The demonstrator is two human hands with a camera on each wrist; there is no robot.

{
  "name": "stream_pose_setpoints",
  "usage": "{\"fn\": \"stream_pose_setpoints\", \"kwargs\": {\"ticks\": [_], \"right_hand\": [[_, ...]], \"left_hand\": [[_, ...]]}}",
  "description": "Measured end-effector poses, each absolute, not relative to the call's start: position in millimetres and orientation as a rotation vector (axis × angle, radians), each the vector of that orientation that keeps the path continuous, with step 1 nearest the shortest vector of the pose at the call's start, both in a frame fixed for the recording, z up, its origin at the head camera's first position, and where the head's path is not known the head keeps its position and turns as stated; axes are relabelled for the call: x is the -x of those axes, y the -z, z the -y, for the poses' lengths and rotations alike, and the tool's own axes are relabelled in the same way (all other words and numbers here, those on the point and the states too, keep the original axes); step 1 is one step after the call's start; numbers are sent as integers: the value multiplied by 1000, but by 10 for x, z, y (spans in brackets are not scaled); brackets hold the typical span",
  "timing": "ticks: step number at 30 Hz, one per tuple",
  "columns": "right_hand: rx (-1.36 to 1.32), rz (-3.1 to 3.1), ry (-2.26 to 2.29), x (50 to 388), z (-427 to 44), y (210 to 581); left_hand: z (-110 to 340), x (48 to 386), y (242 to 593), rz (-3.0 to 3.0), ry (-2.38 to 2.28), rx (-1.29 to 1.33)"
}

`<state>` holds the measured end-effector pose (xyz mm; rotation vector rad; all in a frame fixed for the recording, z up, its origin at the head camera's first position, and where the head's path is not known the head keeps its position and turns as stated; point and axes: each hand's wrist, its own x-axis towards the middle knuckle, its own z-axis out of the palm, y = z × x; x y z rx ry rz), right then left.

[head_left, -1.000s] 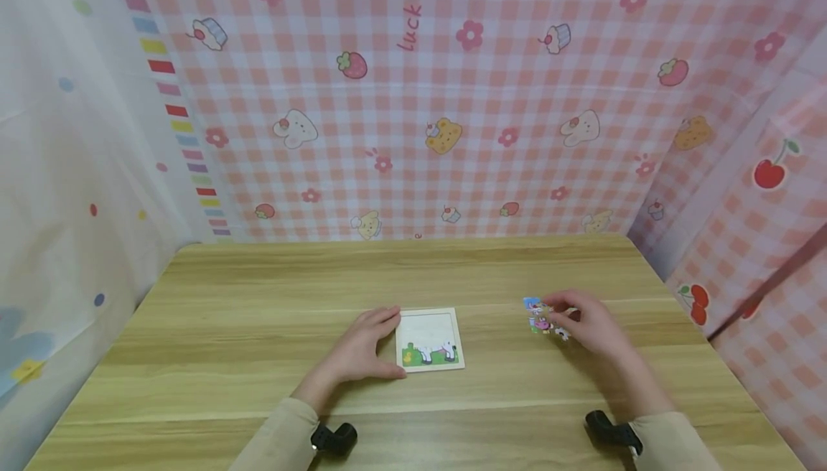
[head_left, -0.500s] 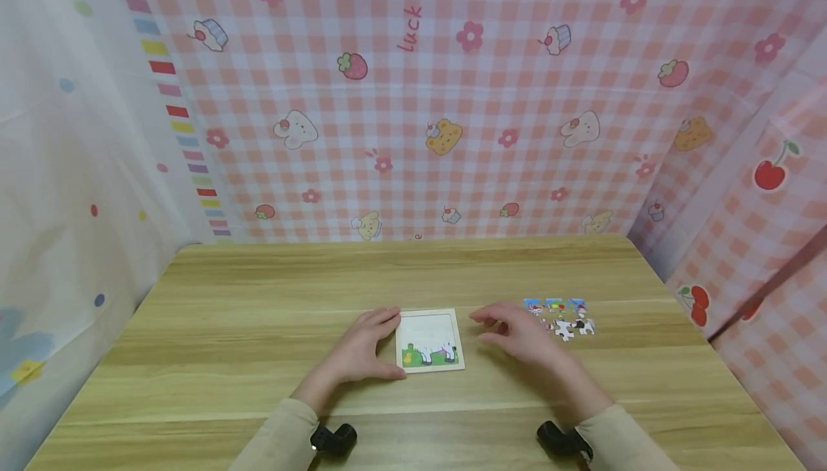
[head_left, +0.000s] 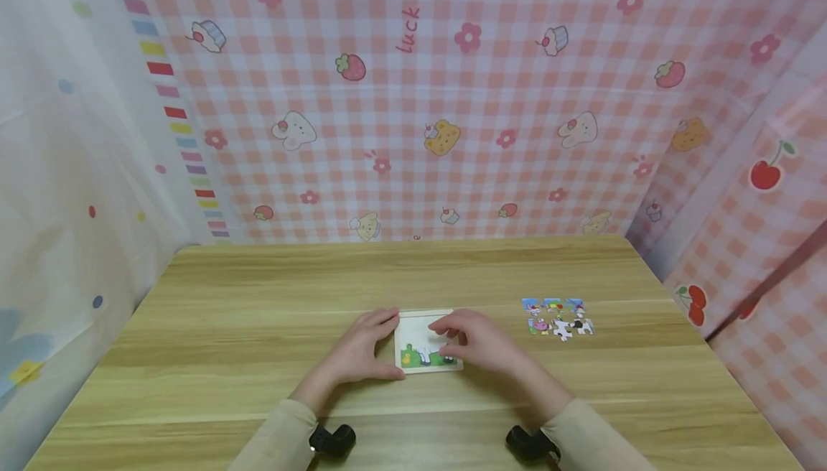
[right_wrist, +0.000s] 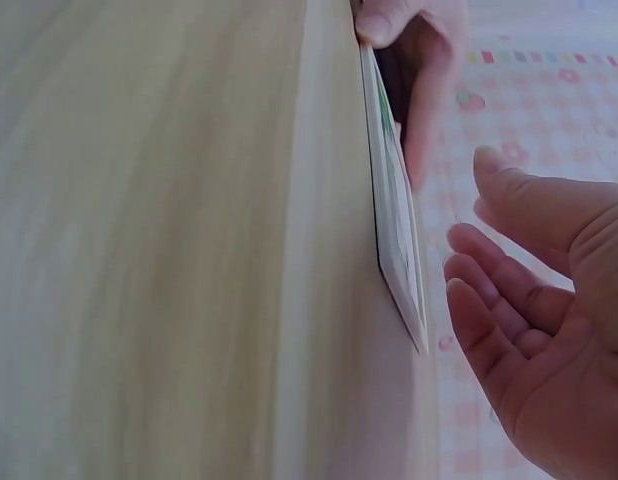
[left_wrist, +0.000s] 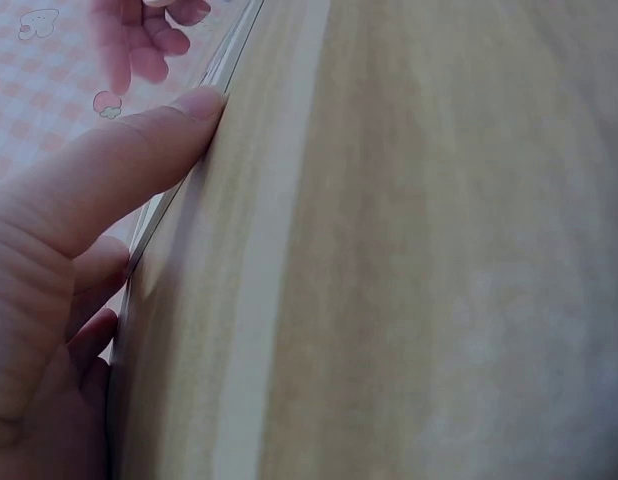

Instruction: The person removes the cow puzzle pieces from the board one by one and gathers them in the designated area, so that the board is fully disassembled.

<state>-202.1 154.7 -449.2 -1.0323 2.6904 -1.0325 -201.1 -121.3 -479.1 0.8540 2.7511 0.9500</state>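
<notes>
A square puzzle board (head_left: 416,329) with a pale wooden rim lies on the table. Its lower strip shows a green picture with a duck and white animal legs; the upper part is bare. My left hand (head_left: 360,347) holds the board at its left side, thumb at the near corner and fingers at the far one. Over the board's right part hovers my right hand (head_left: 481,345), fingers loosely bent, covering some of it. In the right wrist view, thumb and fingers of this right hand (right_wrist: 549,310) stand apart with nothing between them.
Several loose puzzle pieces (head_left: 561,329) lie in two rows on the wooden table (head_left: 271,299), right of the board. A pink checked curtain (head_left: 400,98) hangs behind the table's far edge, with more cloth at both sides.
My right hand has moved left from the loose pieces to above the board, uncovering the pieces. My left hand and the board have stayed in place.
</notes>
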Motion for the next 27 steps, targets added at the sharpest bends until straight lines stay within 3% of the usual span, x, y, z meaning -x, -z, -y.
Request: {"fn": "stream_pose_setpoints", "kwargs": {"ticks": [27], "right_hand": [[997, -2678, 890, 2013, -1072, 4584]], "left_hand": [[1232, 2005, 4801, -2749, -989, -907]]}}
